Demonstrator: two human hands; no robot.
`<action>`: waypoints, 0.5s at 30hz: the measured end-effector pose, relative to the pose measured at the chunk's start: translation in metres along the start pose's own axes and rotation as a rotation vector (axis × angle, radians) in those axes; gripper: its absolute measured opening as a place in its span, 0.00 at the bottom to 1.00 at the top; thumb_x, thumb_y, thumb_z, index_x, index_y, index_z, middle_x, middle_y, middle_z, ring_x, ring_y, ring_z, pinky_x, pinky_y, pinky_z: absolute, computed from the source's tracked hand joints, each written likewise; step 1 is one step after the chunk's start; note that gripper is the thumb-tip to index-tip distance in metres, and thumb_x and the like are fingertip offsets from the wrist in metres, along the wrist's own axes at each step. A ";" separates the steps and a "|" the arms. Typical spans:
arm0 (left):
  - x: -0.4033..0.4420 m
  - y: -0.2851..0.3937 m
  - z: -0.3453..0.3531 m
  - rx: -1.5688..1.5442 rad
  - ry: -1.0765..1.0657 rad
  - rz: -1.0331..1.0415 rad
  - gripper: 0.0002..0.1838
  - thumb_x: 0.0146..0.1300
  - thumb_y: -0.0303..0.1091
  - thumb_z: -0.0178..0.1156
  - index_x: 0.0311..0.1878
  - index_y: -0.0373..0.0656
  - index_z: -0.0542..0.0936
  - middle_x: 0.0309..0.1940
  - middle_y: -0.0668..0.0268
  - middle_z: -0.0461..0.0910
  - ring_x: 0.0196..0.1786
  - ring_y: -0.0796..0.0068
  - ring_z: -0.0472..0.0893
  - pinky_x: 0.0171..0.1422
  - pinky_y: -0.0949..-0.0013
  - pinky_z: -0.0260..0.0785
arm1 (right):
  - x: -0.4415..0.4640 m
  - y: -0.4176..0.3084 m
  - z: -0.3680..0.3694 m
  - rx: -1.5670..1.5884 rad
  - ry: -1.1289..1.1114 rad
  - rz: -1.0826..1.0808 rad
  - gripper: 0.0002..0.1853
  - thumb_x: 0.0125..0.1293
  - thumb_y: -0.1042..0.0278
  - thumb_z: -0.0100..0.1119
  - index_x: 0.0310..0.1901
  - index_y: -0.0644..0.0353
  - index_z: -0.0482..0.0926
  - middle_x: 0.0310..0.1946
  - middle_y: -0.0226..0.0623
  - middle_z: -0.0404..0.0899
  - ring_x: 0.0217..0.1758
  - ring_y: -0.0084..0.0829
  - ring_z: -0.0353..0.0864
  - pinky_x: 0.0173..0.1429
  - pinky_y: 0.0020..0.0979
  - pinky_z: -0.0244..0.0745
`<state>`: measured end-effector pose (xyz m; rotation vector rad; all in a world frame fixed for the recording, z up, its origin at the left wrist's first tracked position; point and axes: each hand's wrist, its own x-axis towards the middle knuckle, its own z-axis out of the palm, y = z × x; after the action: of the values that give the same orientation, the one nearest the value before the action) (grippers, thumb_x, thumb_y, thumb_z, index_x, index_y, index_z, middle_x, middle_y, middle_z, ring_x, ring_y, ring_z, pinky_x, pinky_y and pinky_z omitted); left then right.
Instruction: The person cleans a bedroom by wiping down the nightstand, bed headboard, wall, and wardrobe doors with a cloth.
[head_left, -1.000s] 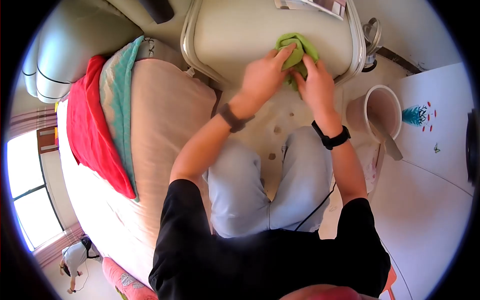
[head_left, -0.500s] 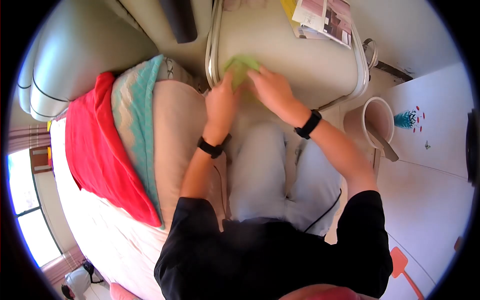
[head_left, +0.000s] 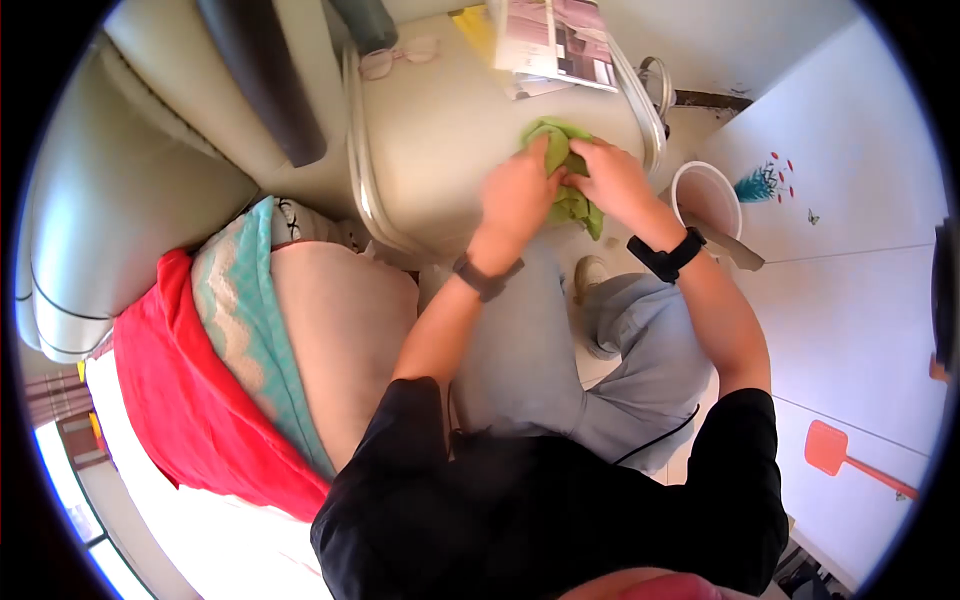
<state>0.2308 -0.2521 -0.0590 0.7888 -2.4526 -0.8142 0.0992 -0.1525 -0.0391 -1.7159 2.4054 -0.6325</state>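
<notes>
A crumpled green cloth (head_left: 575, 207) is bunched between my two hands, above the front edge of a cream-coloured seat (head_left: 440, 130). My left hand (head_left: 517, 198) grips its left side, with the thumb near the top and some motion blur on the fingers. On the other side my right hand (head_left: 610, 180) pinches the cloth, fingertips close to those of the left. The lower end of the cloth hangs loose below the fingers. Each wrist wears a black band.
Magazines (head_left: 560, 45) and pink-framed glasses (head_left: 400, 57) lie on the seat. To the right stands a bin (head_left: 705, 195) with a flap over its rim. A red cloth (head_left: 200, 390) and a teal towel (head_left: 255, 330) drape over the bed at left. An orange fly swatter (head_left: 827, 447) is at lower right.
Both hands have moved right with the green cloth, which now shows more of itself and hangs lower. The view has shifted, bringing the glasses into sight, and my right leg has swung outward.
</notes>
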 end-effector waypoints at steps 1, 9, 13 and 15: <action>0.006 0.005 0.009 -0.020 -0.019 0.021 0.19 0.60 0.40 0.67 0.50 0.44 0.75 0.33 0.50 0.83 0.37 0.44 0.82 0.40 0.49 0.75 | -0.004 0.011 -0.005 -0.008 0.004 0.027 0.21 0.59 0.57 0.69 0.52 0.55 0.79 0.46 0.46 0.82 0.46 0.52 0.82 0.47 0.46 0.77; -0.005 0.010 0.052 -0.086 0.071 0.138 0.27 0.58 0.42 0.69 0.59 0.45 0.75 0.32 0.56 0.85 0.33 0.49 0.84 0.36 0.53 0.76 | -0.042 0.041 0.007 -0.014 0.098 0.075 0.21 0.59 0.63 0.68 0.54 0.54 0.77 0.46 0.45 0.80 0.44 0.52 0.82 0.44 0.45 0.79; -0.032 -0.001 0.026 -0.003 -0.009 -0.027 0.27 0.60 0.43 0.67 0.61 0.45 0.74 0.36 0.54 0.85 0.37 0.48 0.84 0.39 0.52 0.76 | -0.047 0.023 0.038 0.027 0.094 0.004 0.21 0.59 0.64 0.67 0.54 0.54 0.76 0.45 0.45 0.79 0.41 0.50 0.83 0.41 0.45 0.79; -0.036 -0.004 0.006 0.057 -0.020 -0.110 0.26 0.61 0.42 0.66 0.62 0.45 0.74 0.38 0.52 0.85 0.38 0.47 0.84 0.40 0.51 0.76 | -0.036 0.005 0.043 0.106 0.091 -0.032 0.21 0.59 0.64 0.67 0.54 0.55 0.76 0.45 0.46 0.79 0.42 0.51 0.82 0.42 0.46 0.78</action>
<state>0.2555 -0.2294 -0.0739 0.9481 -2.4780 -0.7977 0.1219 -0.1292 -0.0846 -1.7214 2.3605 -0.8443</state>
